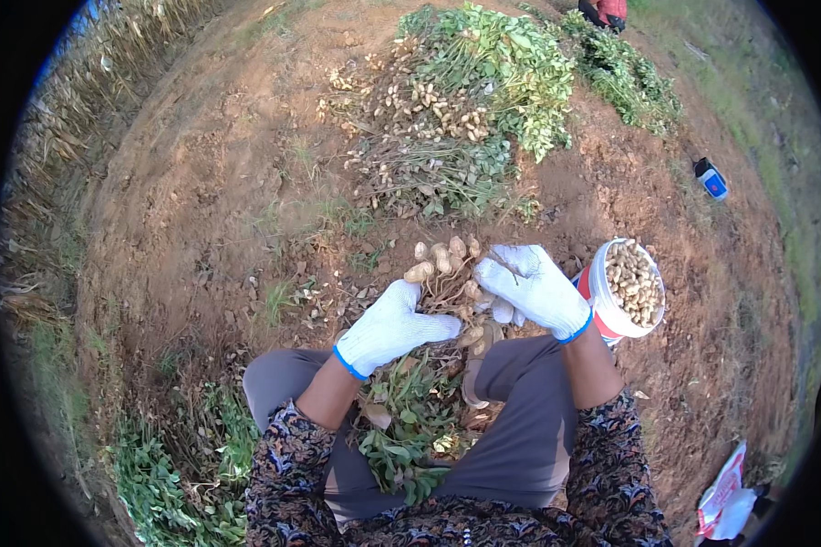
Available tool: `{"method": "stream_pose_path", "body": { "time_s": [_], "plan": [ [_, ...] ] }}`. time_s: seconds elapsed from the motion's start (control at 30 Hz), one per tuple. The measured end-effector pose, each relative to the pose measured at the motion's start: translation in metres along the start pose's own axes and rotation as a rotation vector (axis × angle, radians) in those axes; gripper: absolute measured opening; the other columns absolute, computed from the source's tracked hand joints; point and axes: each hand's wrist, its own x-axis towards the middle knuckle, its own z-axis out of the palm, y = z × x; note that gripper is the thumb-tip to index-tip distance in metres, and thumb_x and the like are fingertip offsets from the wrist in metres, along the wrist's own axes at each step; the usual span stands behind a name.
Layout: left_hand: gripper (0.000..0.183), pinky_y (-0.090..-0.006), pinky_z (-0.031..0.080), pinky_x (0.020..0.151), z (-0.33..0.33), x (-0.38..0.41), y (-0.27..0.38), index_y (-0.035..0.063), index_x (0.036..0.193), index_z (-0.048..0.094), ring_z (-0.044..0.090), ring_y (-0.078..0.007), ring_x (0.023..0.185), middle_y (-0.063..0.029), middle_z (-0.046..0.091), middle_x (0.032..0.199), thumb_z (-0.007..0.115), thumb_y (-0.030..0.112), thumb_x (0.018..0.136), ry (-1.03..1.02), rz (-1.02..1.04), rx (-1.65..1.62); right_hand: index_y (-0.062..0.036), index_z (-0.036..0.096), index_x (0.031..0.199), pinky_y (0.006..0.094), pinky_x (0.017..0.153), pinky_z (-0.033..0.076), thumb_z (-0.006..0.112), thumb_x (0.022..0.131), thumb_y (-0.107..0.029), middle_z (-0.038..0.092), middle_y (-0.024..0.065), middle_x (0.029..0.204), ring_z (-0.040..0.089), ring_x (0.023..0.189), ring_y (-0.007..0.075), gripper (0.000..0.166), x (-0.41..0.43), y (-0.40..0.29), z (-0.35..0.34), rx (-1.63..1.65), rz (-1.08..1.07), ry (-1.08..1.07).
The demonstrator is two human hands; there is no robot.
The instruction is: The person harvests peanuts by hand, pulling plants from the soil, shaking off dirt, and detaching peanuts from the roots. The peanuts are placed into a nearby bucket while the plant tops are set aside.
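Both hands wear white knit gloves with blue cuffs. My left hand point(395, 328) grips a peanut plant near its roots, its thumb lying across the stems. A cluster of peanut pods point(443, 258) hangs on thin roots above that glove. My right hand point(530, 284) is closed at the right side of the cluster, with its fingertips among the pods and roots; what sits inside its fingers is partly hidden. The plant's leafy green tops point(405, 437) hang down between my knees. Right beside my right hand, a white bucket point(598, 287) tilts slightly, filled with picked peanuts point(634, 284).
Ahead lies a heap of uprooted peanut plants point(513, 68), pods exposed on its left. Stripped plants point(178, 478) lie at lower left. A blue container point(711, 179) and a red-and-white bag point(724, 499) rest to the right. Another person point(609, 10) is far ahead. Dry cornstalks point(75, 116) border the left.
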Motion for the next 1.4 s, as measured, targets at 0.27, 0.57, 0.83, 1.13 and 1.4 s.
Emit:
{"method": "stream_pose_path", "body": {
  "time_s": [0.27,0.57,0.83,1.13,1.4],
  "plan": [
    [0.076,-0.0311,0.057,0.076,-0.009,0.002,-0.003,-0.0104,0.135,0.015,0.068,-0.0252,0.089,-0.0201,0.066,0.102,0.067,0.005,0.082,0.222,0.005,-0.492,0.0024,0.063,0.106,0.0178,0.033,0.030,0.050,0.098,-0.028,0.062,0.0050,0.069,0.044,0.040,0.0047,0.034,0.001,0.027,0.031,0.802,-0.113,0.101],
    [0.048,-0.0315,0.056,0.056,-0.012,0.008,-0.002,-0.0063,0.121,0.040,0.067,-0.0204,0.072,-0.0142,0.068,0.091,0.066,0.003,0.082,0.425,0.112,-0.427,-0.0017,0.061,0.092,0.0217,0.032,0.030,0.048,0.097,-0.029,0.055,0.0062,0.065,0.044,0.040,0.0110,0.030,-0.002,0.043,0.022,1.080,-0.168,0.007],
    [0.046,-0.0296,0.055,0.075,-0.005,0.006,0.007,-0.0088,0.117,0.050,0.068,-0.0196,0.084,-0.0132,0.068,0.096,0.069,-0.001,0.076,0.389,0.160,-0.216,-0.0020,0.056,0.120,0.0209,0.038,0.040,0.056,0.095,-0.027,0.065,0.0067,0.088,0.058,0.057,0.0103,0.036,-0.001,0.030,0.035,0.639,-0.080,0.113],
    [0.034,-0.0302,0.053,0.076,-0.002,0.021,-0.004,-0.0016,0.108,0.062,0.065,-0.0142,0.085,-0.0086,0.069,0.097,0.073,0.007,0.076,0.415,0.184,0.348,-0.0019,0.063,0.084,0.0433,0.064,0.051,0.059,0.088,-0.041,0.063,0.0207,0.073,0.065,0.071,0.0384,0.040,0.000,0.032,0.034,-0.477,-0.219,0.184],
    [0.041,-0.0353,0.053,0.073,-0.003,0.044,-0.036,0.0005,0.111,0.059,0.068,-0.0279,0.082,-0.0162,0.069,0.090,0.070,0.016,0.074,0.652,0.293,0.914,-0.0043,0.066,0.082,0.0419,0.058,0.050,0.061,0.088,-0.043,0.062,0.0166,0.068,0.063,0.064,0.0352,0.040,-0.038,0.051,0.016,-0.494,-0.254,-0.143]
  ]
}}
